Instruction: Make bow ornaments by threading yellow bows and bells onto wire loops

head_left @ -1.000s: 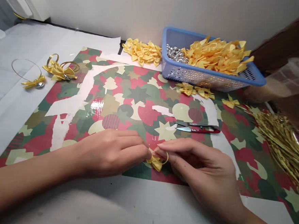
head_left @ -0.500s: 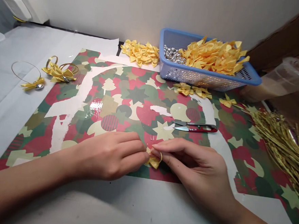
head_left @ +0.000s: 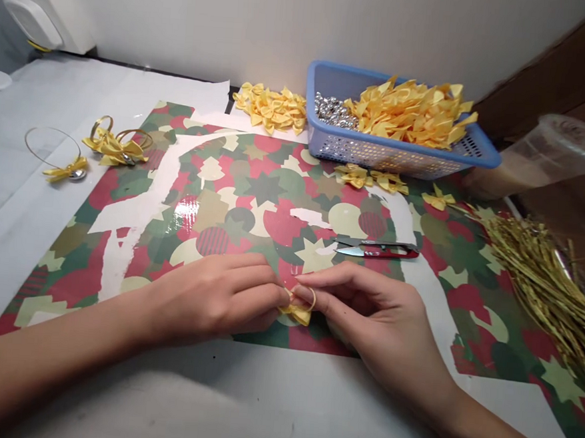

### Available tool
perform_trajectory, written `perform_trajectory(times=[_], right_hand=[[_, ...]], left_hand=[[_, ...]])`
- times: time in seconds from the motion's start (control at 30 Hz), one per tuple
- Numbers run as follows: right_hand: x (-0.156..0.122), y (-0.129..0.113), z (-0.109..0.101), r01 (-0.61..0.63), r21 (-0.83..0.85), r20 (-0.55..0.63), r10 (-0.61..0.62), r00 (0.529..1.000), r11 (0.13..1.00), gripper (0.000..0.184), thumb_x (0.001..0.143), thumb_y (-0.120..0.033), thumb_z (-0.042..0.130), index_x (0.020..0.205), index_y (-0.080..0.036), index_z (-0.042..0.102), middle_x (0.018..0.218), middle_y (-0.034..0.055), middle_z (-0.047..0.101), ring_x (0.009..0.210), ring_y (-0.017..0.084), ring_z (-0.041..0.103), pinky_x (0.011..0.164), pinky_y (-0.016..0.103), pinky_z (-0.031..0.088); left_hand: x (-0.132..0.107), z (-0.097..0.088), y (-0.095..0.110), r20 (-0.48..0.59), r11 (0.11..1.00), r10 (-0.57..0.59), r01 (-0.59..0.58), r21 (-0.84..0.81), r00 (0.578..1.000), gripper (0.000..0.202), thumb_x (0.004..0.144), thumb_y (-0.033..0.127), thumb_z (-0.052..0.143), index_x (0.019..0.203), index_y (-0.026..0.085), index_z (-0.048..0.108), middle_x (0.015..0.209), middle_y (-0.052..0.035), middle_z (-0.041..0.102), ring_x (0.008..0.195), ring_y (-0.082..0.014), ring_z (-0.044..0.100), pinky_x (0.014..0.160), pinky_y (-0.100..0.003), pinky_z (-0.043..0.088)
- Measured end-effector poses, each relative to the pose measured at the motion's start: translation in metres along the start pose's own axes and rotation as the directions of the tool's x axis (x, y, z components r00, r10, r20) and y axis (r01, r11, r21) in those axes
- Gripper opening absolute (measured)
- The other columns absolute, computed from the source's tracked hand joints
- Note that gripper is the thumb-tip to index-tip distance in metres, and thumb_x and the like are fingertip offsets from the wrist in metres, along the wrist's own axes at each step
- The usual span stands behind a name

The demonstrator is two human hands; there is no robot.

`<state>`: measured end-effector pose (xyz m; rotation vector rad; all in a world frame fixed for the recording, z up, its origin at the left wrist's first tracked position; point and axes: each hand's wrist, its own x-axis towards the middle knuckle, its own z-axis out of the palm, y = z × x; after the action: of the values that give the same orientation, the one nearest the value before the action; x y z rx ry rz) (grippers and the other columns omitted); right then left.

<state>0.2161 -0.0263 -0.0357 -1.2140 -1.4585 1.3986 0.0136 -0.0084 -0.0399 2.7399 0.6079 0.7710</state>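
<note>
Desk under red-and-green wrapping paper, blue plastic basket of yellow ribbon bows at the far side. Left hand and right hand close together near the paper's front edge, both pinching a small yellow ribbon bow on a gold wire loop.

Snips lie before a basket of ribbon bows.
</note>
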Motion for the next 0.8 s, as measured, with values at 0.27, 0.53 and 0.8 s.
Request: perform_trajectory(times=[0.27, 0.53, 0.8], right_hand=[[0.011, -0.003, -0.002, -0.045, 0.139, 0.030, 0.041, 0.999, 0.989, 0.012, 0.073, -0.029, 0.074, 0.076, -0.019, 0.071, 0.070, 0.0018, 0.072, 0.066, 0.015, 0.070, 0.061, 0.025, 0.060], [0.011, 0.001, -0.001, -0.070, 0.137, 0.111, 0.055, 0.992, 0.988, 0.014, 0.077, -0.033, 0.072, 0.078, -0.019, 0.069, 0.077, 0.0036, 0.073, 0.073, 0.016, 0.070, 0.068, 0.028, 0.059], [0.008, -0.005, 0.004, -0.069, 0.104, 0.092, 0.059, 0.994, 0.992, 0.019, 0.078, -0.037, 0.069, 0.072, -0.019, 0.069, 0.072, 0.0016, 0.070, 0.069, 0.014, 0.065, 0.066, 0.025, 0.054]], left_hand=[[0.008, -0.004, -0.002, -0.098, 0.984, -0.150, 0.139, -0.113, 0.984, 0.012, 0.081, 0.008, 0.054, 0.077, 0.018, 0.060, 0.065, -0.0001, 0.066, 0.061, -0.0113, 0.056, 0.060, -0.022, 0.047], [0.006, -0.005, -0.002, -0.138, 0.985, -0.164, 0.155, -0.074, 0.977, 0.010, 0.080, 0.010, 0.056, 0.075, 0.018, 0.061, 0.065, 0.0011, 0.066, 0.060, -0.0109, 0.057, 0.060, -0.024, 0.044], [0.006, -0.007, -0.002, -0.162, 0.977, -0.199, 0.183, -0.109, 0.966, 0.009, 0.079, 0.009, 0.057, 0.076, 0.017, 0.061, 0.065, 0.0005, 0.066, 0.060, -0.0111, 0.058, 0.059, -0.024, 0.044]])
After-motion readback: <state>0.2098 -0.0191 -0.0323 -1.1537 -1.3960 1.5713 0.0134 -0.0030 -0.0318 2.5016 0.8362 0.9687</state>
